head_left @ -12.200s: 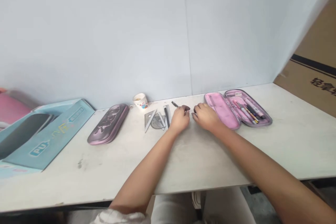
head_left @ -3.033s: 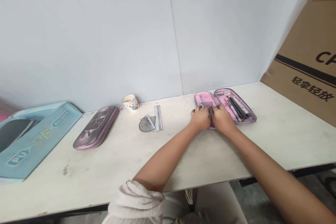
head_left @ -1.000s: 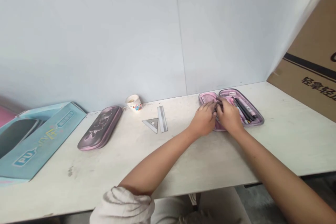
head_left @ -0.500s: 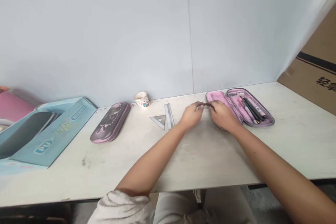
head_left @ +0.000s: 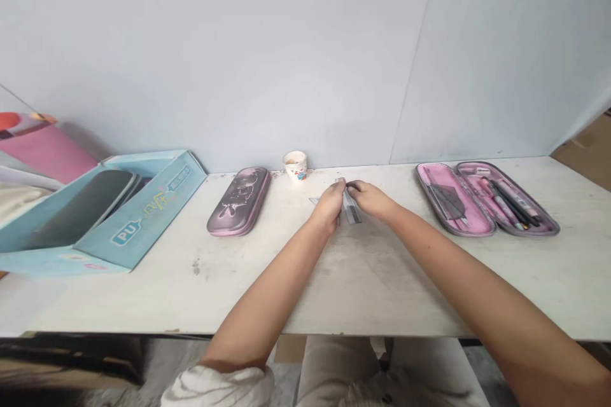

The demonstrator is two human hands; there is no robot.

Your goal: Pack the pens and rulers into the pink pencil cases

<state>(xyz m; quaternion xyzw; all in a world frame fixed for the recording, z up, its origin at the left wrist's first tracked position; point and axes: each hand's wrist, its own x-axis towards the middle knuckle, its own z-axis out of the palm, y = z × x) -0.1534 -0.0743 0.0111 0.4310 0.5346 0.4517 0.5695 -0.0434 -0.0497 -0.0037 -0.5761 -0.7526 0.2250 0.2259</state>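
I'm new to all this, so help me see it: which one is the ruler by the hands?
Find the small paper cup at the back of the long white table. Just right of it, between the person's left hand and right hand, lies a narrow straight ruler. Unlike the small triangle beside the left hand, it is a long thin strip.

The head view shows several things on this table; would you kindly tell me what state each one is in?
Pink case: open flat, pens in its right half.
Grey case: shut, lying flat.
Paper cup: upright.
Ruler: far end between the hands.
Set square: mostly hidden under the left hand.
Left hand: bent over the set square.
Right hand: fingers beside the ruler's far end.
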